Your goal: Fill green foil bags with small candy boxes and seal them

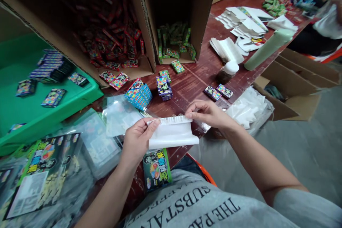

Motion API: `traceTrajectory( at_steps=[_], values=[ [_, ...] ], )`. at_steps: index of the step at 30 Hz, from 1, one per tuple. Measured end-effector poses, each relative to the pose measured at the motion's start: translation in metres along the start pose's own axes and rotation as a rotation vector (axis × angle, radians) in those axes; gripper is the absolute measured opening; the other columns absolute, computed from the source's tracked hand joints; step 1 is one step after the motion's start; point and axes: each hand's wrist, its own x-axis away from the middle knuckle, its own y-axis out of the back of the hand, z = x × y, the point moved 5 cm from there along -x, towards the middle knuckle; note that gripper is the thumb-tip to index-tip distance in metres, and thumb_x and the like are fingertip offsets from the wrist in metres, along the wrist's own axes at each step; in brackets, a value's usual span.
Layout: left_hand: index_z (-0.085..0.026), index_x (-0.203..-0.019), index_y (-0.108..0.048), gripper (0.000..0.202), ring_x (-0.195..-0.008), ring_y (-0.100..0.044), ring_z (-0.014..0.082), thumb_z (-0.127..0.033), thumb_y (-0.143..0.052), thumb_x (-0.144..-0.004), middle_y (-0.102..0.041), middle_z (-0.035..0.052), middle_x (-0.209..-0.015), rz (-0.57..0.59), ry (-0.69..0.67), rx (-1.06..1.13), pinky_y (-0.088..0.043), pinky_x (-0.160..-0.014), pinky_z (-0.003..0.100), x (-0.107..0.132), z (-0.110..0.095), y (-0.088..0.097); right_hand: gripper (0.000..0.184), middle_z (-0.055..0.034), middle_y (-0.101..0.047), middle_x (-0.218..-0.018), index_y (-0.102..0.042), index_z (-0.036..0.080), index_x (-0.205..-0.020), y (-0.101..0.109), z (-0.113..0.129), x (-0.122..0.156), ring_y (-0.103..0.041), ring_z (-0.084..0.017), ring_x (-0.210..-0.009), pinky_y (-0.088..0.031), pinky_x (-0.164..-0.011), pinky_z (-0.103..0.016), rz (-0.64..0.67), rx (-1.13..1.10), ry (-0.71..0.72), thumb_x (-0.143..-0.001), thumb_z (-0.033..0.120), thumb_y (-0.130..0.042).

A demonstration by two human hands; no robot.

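A white sheet of round clear stickers [171,131] is stretched between my hands, its lower edge curling and a row of stickers along its folded top edge. My left hand [139,137] pinches the left end, thumb on top. At the top right corner, the fingers of my right hand [204,112] are pinched on the sticker row; whether one sticker is lifted there I cannot tell. Just beyond the sheet stand a stack of blue candy boxes [138,94] and a stack of purple candy boxes [164,88]. Below it lies a black and green printed pouch [157,169].
Large cartons hold red candy boxes [114,42] and green candy boxes [173,37]. At left are a green tray [88,94] and printed plastic bags [45,171]. A capped jar [228,71], a pale green cylinder [268,50] and white papers [227,50] occupy the right side.
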Motion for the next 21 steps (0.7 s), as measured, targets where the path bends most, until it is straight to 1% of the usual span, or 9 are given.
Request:
traceTrajectory(
  at_steps=[2,4,8,10,12,15,17,19,21],
  values=[
    [-0.016,-0.095,-0.074,0.040,-0.059,-0.061,0.0105,-0.048,-0.087,-0.075,-0.077,0.0030,-0.081,-0.002,0.018,0.003,-0.048,-0.055,0.020,0.000,0.000,-0.001,0.023,-0.0051,-0.072,-0.097,-0.074,0.018,-0.091,0.006,0.001,-0.002,-0.065,-0.016,-0.089,-0.052,-0.085,-0.031,-0.067,-0.001,0.059,-0.092,0.041,-0.073],
    [-0.016,-0.094,-0.074,0.041,-0.058,-0.060,0.0111,-0.049,-0.087,-0.073,-0.075,0.0021,-0.078,-0.003,0.028,-0.003,-0.047,-0.054,0.021,0.000,0.000,-0.004,0.025,-0.0052,-0.072,-0.107,-0.073,0.021,-0.107,0.007,0.001,-0.004,-0.066,-0.016,-0.096,-0.053,-0.087,-0.031,-0.111,-0.018,0.076,-0.092,0.040,-0.073],
    [-0.016,-0.097,-0.074,0.042,-0.061,-0.062,0.0133,-0.052,-0.083,-0.077,-0.075,0.0028,-0.077,0.028,-0.014,-0.055,-0.047,-0.055,0.022,-0.005,0.005,-0.019,0.063,-0.0026,-0.073,-0.102,-0.055,0.026,-0.144,-0.008,0.000,-0.006,-0.068,-0.016,-0.091,-0.055,-0.080,-0.031,0.010,-0.030,0.034,-0.086,0.036,-0.079],
    [-0.015,-0.098,-0.074,0.041,-0.065,-0.064,0.0150,-0.053,-0.077,-0.083,-0.076,0.0048,-0.081,0.051,-0.068,-0.110,-0.049,-0.058,0.024,-0.011,0.008,-0.028,0.060,0.0001,-0.072,-0.088,-0.056,0.024,-0.142,-0.008,-0.001,-0.007,-0.067,-0.015,-0.081,-0.055,-0.078,-0.031,-0.017,-0.063,0.037,-0.087,0.034,-0.078],
    [-0.016,-0.098,-0.074,0.040,-0.073,-0.068,0.0181,-0.053,-0.075,-0.084,-0.078,0.0067,-0.087,0.069,-0.104,-0.157,-0.053,-0.065,0.028,-0.016,0.010,-0.032,0.051,0.0010,-0.070,-0.086,-0.060,0.023,-0.134,0.003,-0.005,-0.008,-0.066,-0.014,-0.078,-0.055,-0.078,-0.031,-0.165,-0.105,0.053,-0.087,0.035,-0.078],
    [-0.019,-0.120,-0.071,0.052,-0.102,-0.070,0.0242,-0.048,-0.083,-0.078,-0.076,0.0097,-0.115,0.011,-0.220,-0.276,-0.055,-0.089,0.036,-0.018,0.002,-0.014,0.048,0.0015,-0.068,-0.086,-0.064,0.025,-0.122,0.033,-0.015,-0.008,-0.066,-0.015,-0.078,-0.054,-0.078,-0.031,-0.496,-0.124,0.083,-0.081,0.038,-0.084],
    [-0.023,-0.138,-0.062,0.064,-0.124,-0.061,0.0274,-0.045,-0.081,-0.081,-0.064,0.0119,-0.140,-0.100,-0.376,-0.485,-0.048,-0.104,0.041,-0.011,-0.009,0.009,0.051,0.0016,-0.067,-0.085,-0.064,0.026,-0.119,0.044,-0.020,-0.009,-0.066,-0.016,-0.079,-0.054,-0.078,-0.031,-0.610,-0.096,0.096,-0.076,0.039,-0.087],
    [-0.023,-0.139,-0.062,0.053,-0.131,-0.054,0.0293,-0.041,-0.072,-0.091,-0.060,0.0125,-0.143,-0.146,-0.484,-0.733,-0.042,-0.111,0.045,-0.001,-0.014,0.029,0.053,0.0011,-0.067,-0.085,-0.063,0.027,-0.121,0.039,-0.020,-0.011,-0.067,-0.017,-0.081,-0.055,-0.079,-0.033,-0.582,-0.077,0.098,-0.075,0.040,-0.088],
    [-0.021,-0.128,-0.070,0.037,-0.122,-0.057,0.0311,-0.036,-0.066,-0.094,-0.068,0.0127,-0.128,-0.054,-0.457,-0.900,-0.041,-0.110,0.048,0.005,-0.007,0.042,0.054,0.0003,-0.068,-0.087,-0.061,0.029,-0.125,0.020,-0.013,-0.012,-0.067,-0.018,-0.081,-0.056,-0.078,-0.034,-0.476,-0.086,0.096,-0.078,0.041,-0.086]
  ],
)
